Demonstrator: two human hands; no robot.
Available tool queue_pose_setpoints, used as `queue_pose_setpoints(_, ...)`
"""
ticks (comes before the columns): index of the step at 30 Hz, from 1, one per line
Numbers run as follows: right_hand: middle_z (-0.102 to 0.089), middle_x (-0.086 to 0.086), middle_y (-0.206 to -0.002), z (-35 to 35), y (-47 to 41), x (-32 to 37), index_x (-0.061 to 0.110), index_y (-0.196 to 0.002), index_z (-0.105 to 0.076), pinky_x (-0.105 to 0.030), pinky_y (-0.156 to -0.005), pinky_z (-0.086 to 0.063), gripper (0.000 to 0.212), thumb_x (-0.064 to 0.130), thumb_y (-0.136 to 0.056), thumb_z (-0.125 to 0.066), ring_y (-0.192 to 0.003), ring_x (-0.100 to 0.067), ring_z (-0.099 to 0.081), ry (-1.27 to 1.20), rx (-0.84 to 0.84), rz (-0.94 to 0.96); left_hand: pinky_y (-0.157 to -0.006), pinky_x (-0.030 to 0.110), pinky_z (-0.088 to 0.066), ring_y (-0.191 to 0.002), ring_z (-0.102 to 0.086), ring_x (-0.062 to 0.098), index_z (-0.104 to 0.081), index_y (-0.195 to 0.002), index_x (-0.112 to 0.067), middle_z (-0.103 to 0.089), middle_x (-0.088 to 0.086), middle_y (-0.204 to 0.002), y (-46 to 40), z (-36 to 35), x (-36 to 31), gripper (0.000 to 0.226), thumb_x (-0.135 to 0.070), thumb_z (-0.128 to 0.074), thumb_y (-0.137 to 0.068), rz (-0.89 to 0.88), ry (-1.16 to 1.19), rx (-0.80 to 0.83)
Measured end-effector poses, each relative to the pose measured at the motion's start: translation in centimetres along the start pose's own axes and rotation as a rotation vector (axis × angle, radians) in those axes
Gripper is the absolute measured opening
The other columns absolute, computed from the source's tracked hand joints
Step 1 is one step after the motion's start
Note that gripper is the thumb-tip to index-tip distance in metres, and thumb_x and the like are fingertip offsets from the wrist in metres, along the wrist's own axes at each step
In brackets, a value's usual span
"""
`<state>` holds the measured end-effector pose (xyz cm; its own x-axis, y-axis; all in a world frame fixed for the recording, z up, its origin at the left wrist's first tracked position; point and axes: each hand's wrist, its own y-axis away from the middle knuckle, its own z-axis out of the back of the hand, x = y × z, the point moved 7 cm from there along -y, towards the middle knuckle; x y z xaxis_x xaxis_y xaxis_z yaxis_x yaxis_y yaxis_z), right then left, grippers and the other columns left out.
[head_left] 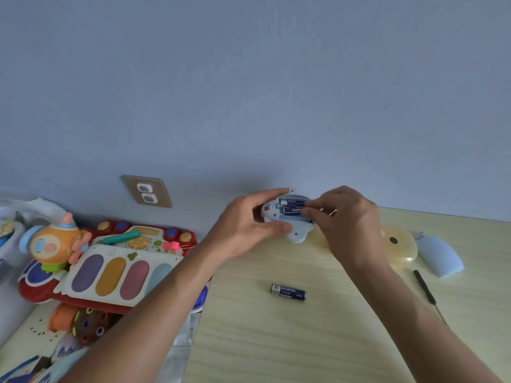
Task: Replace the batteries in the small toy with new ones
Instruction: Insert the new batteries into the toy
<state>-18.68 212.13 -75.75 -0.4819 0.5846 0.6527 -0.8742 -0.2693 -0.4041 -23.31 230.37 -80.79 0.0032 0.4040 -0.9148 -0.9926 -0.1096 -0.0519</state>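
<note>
The small pale blue toy point(297, 235) is held above the far part of the table, underside up, its battery bay uncovered. My left hand point(249, 226) grips its left end between thumb and fingers. Two dark blue batteries lie in the bay; the fingertips of my right hand point(348, 219) pinch the lower battery point(292, 210) at its right end. The upper battery point(290, 202) sits above it. A third dark blue battery point(288, 292) lies on the table, nearer to me. A pale blue curved cover point(439, 257) rests at the right.
A black screwdriver point(427, 290) lies on the wooden table point(276, 341) at the right, beside a yellowish rounded toy piece point(399, 250). Left of the table is a heap of colourful toys, among them a red and white keyboard toy point(110, 272). A wall socket point(146, 192) sits behind.
</note>
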Motion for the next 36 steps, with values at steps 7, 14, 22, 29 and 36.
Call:
queue_pose_setpoints(7, -0.063, -0.009, -0.066, -1.3, -0.3, 2.0, 0.006, -0.061, -0.072, -0.037, -0.047, -0.049, 0.017, -0.002, -0.076, -0.073, -0.057, -0.028, -0.058, 0.276, 0.056, 0.309, -0.104, 0.035, -0.056, -0.106, -0.073, 0.004, -0.064, -0.138, -0.035, -0.077, -0.011, -0.119, -0.1, -0.1, 0.2, 0.070, -0.028, -0.091, -0.075, 0.005, 0.024, -0.004)
queue_pose_setpoints(14, -0.066, -0.009, -0.067, -1.6, -0.6, 2.3, 0.008, -0.063, -0.074, -0.039, -0.049, -0.050, 0.013, 0.002, -0.075, -0.076, -0.058, -0.028, -0.059, 0.212, 0.126, 0.358, -0.105, 0.038, -0.055, -0.108, -0.073, 0.006, -0.064, -0.136, -0.038, -0.077, -0.011, -0.120, -0.1, 0.1, 0.3, 0.070, -0.027, -0.092, -0.073, 0.016, 0.035, -0.003)
queue_pose_setpoints(22, -0.063, -0.005, -0.064, -1.8, -0.7, 2.4, 0.012, -0.069, -0.078, -0.035, -0.046, -0.048, 0.020, -0.008, -0.073, -0.078, -0.059, -0.025, -0.052, 0.331, 0.143, 0.364, -0.095, 0.019, -0.054, -0.105, -0.071, -0.002, -0.062, -0.140, -0.036, -0.075, -0.015, -0.119, 0.2, -0.2, -0.3, 0.068, -0.028, -0.089, -0.077, 0.006, 0.024, 0.011)
queue_pose_setpoints(29, -0.059, -0.003, -0.060, -2.2, -0.3, 2.2, 0.013, -0.067, -0.076, -0.034, -0.041, -0.043, 0.019, -0.004, -0.075, -0.078, -0.060, -0.020, -0.041, 0.381, 0.127, 0.380, -0.100, 0.031, -0.057, -0.105, -0.072, 0.000, -0.063, -0.138, -0.041, -0.076, -0.014, -0.119, 0.3, -0.2, -0.1, 0.068, -0.030, -0.090, -0.077, 0.005, -0.020, 0.006)
queue_pose_setpoints(36, -0.067, 0.004, -0.083, 1.8, 0.3, 2.2, 0.016, -0.091, -0.073, -0.023, -0.064, -0.051, 0.016, 0.010, -0.078, -0.081, -0.067, -0.009, -0.061, 0.092, 0.026, 0.251, -0.101, 0.038, -0.056, -0.106, -0.073, 0.008, -0.060, -0.139, -0.044, -0.074, -0.015, -0.122, 0.0, 0.2, 0.1, 0.067, -0.036, -0.087, -0.079, 0.001, -0.036, -0.079)
